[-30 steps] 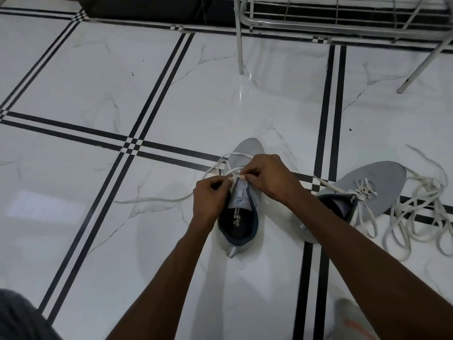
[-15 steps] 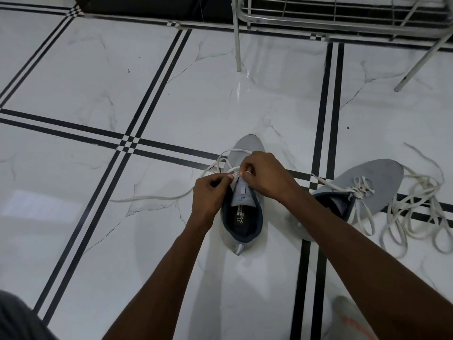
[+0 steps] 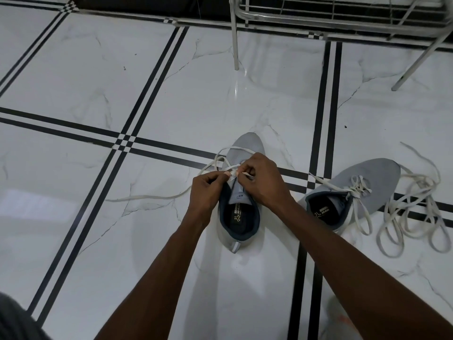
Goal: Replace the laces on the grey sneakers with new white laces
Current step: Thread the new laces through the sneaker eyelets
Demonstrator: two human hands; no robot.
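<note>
At frame centre we see one grey sneaker [image 3: 241, 197] toe-up on the tiled floor [image 3: 171, 82], our left hand [image 3: 208, 190] and right hand [image 3: 263, 180] both curled over its tongue, each pinching the white lace [image 3: 221, 158], whose free end trails toward the left. The second sneaker [image 3: 355, 192] lies at right, tied, with a loose lace pile [image 3: 416, 217] touching it at far right. A metal rack [image 3: 343, 18] stands at upper right.

near sneaker [image 3: 241, 217] left | far sneaker [image 3: 353, 192] right | loose laces [image 3: 416, 217] rightmost
</note>
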